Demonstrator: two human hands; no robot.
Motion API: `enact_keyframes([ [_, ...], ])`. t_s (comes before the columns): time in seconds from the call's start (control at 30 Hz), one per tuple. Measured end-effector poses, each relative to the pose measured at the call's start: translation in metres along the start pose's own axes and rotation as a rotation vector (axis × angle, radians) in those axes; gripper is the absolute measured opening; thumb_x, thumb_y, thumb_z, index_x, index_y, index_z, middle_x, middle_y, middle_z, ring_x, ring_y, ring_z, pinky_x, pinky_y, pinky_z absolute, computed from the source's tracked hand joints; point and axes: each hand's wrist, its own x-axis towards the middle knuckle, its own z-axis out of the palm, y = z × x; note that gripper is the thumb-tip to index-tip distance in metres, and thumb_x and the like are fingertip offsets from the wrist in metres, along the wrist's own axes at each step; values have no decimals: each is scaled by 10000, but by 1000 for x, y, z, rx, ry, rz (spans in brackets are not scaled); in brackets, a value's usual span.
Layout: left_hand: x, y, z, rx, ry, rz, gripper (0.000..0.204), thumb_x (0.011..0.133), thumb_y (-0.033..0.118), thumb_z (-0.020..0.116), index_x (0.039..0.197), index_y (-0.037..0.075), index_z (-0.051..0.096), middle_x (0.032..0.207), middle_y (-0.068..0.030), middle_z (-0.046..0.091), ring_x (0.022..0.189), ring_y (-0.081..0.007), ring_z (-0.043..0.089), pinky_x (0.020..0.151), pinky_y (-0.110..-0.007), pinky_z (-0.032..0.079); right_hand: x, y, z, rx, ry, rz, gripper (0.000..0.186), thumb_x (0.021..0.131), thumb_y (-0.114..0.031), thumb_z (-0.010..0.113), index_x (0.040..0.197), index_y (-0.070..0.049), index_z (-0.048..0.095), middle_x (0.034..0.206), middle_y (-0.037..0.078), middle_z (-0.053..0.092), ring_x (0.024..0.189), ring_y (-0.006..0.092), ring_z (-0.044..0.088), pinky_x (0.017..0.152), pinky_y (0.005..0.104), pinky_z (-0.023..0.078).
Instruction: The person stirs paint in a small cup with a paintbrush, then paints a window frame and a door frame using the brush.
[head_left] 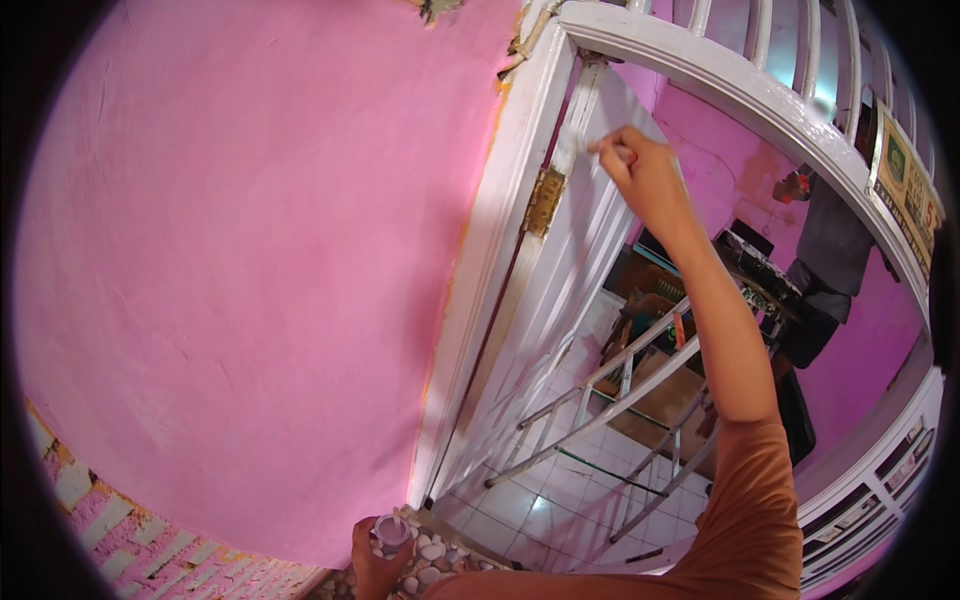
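Note:
My right hand (642, 170) is raised at the upper middle, fingers closed round a small paintbrush (592, 148). Most of the brush is hidden by the fingers; its tip is at or very near the edge of a white door (590, 205), above a brass hinge (545, 202). I cannot tell whether the tip touches the wood. Low down, my left hand (374, 568) grips a small cup (392, 530), round and pale purple, whose contents look light-coloured. The white door frame (490, 240) stands just left of the door.
A pink wall (260, 280) fills the left side. Past the doorway, a metal ladder (600, 410) stands on white floor tiles (560, 500). Dark clothes (835, 240) hang farther in. White bars (760, 35) run above the frame, and pebbles (432, 552) lie below the cup.

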Motion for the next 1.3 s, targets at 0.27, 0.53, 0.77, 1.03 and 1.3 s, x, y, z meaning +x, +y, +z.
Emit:
enact_keyframes([
  [0.27,-2,-3,0,-42,4,-41,579,751,125,910,1228,-5,610,1106,-145,649,964,-277,647,855,-392,540,14,-5,-17,-19,35,-3,219,1004,-208,680,996,8,711,673,126,612,613,233,593,645,365,500],
  [0.53,5,8,-5,-57,0,-2,559,780,111,898,1255,-8,629,1122,-162,647,962,-300,625,846,-405,536,3,-10,-6,-19,-214,22,234,996,-213,684,979,19,701,677,151,616,606,266,587,640,384,499],
  [0.77,4,8,-1,-61,10,-34,565,770,103,904,1251,-10,629,1125,-166,647,951,-303,625,826,-404,534,10,-7,-2,-53,-39,-29,256,981,-239,701,981,16,706,681,159,626,603,303,610,649,400,515],
  [1.03,-4,-17,8,45,-2,-20,582,767,116,915,1256,-12,625,1128,-165,644,945,-299,622,828,-404,536,53,22,-23,-49,197,-53,277,990,-265,677,1003,8,720,658,122,612,574,275,567,637,379,510],
  [1.3,0,-8,3,-4,-26,-70,614,704,138,923,1202,4,591,1086,-116,642,957,-253,659,860,-381,543,2,6,-4,51,37,-16,232,991,-211,678,1018,16,721,626,72,512,574,166,505,586,326,456],
])
